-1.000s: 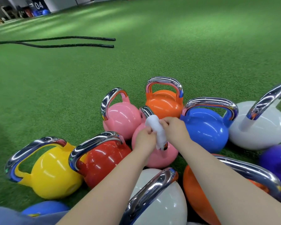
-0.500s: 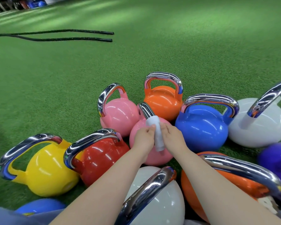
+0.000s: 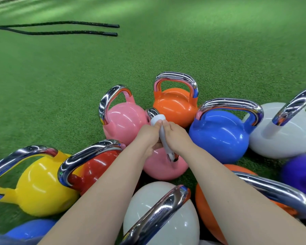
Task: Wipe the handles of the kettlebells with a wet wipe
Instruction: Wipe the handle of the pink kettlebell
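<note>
Both hands, left hand (image 3: 149, 137) and right hand (image 3: 175, 137), curl their fingers around the wet wipe (image 3: 162, 133) wrapped on the near pink kettlebell (image 3: 163, 167) handle; wrapping lets it clean all round

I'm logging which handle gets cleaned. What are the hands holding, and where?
Both the left hand and right hand grip the wet wipe wrapped around the near pink kettlebell's handle, along its middle.

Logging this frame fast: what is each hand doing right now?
Left hand: grips the wet wipe wrapped round the pink kettlebell's handle.
Right hand: grips the same wipe from the other side.
</note>
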### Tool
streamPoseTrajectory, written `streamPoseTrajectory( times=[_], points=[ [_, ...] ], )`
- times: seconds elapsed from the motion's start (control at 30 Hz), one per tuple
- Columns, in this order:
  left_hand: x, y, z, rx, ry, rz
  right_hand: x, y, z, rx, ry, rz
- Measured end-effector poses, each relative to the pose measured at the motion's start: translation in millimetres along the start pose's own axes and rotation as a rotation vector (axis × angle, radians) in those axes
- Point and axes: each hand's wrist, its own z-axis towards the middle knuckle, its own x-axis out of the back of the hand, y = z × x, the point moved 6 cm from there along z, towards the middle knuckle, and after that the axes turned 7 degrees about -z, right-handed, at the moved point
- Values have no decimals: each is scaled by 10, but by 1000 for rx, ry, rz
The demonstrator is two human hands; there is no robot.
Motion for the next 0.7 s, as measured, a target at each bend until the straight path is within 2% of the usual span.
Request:
streamPoseTrajectory(
  times=[0.07, 0.37, 0.53, 0.7],
  points=[
    [1, -64, 59, 2, -15, -27, 7, -29, 37, 9, -28, 11],
    [54, -176, 29, -159, -67, 189, -53, 27, -7, 91, -72, 2],
    [87, -340, -88, -163, -134, 171, -45, 160, -124, 124, -78, -10],
    [120, -401, -178, -205, -219, 381, -34, 221, -272, 206, -64, -36]
  ],
)
